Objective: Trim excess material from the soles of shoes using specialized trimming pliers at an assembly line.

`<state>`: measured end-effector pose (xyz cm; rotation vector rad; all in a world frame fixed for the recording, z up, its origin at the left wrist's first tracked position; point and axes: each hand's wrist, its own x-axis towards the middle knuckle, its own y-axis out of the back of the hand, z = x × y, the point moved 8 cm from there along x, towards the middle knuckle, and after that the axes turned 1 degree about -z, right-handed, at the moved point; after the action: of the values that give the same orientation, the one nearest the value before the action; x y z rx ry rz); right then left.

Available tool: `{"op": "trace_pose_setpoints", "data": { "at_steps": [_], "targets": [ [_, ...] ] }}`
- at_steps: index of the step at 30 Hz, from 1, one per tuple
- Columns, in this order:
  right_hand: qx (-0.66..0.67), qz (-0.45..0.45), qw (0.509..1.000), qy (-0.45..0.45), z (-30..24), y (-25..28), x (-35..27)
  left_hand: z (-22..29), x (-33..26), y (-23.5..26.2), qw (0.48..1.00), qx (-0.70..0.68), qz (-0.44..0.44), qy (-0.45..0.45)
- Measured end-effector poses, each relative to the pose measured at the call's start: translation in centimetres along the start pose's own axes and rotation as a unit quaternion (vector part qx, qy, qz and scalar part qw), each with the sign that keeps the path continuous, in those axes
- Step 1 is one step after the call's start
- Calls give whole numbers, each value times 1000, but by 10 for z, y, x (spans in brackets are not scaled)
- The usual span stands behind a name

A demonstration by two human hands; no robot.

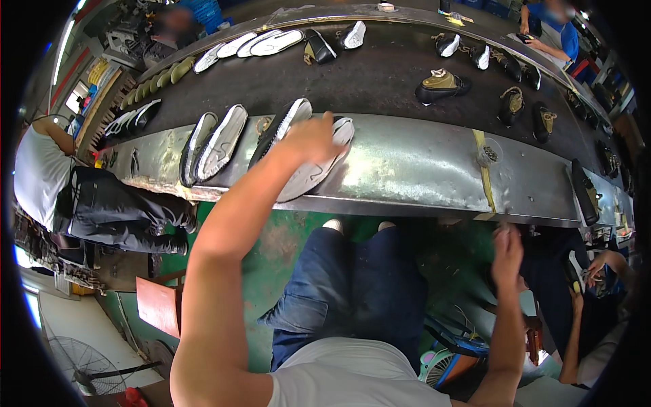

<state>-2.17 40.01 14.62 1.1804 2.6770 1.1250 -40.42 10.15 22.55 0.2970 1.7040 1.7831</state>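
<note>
My left hand reaches over the near metal ledge, its fingers bent over a shoe whose white sole faces up. That shoe's lower end reaches the ledge's front edge. Just left of it lies another dark shoe with a white sole, partly hidden by my hand and forearm. A pair of similar shoes rests further left, side by side. My right hand hangs below the ledge's front edge at the right, fingers pinched together; what they hold, if anything, is too small and blurred to name.
Beyond the ledge runs a dark belt with several shoes and pale soles. A small round container stands by yellow tape. People work at left, far right and near right. A blue-framed item with a fan stands beside my legs.
</note>
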Motion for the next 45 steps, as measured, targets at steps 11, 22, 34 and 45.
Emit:
{"op": "trace_pose_setpoints", "data": {
  "at_steps": [11, 22, 34, 45],
  "targets": [
    [313, -244, 911, -110, -87, -146, -165, 64, -137, -94, 883, -401, 87, -227],
    [127, -316, 940, -3, -93, -170, -168, 78, -211, -248, 666, -708, -167, -165],
    [120, -336, 932, -64, -106, -145, -85, 98, -202, -276, 725, -647, -155, -178],
    [258, -462, 802, -275, -73, -134, -232, 85, -192, -289, 710, -672, -164, -137]
  ]
}}
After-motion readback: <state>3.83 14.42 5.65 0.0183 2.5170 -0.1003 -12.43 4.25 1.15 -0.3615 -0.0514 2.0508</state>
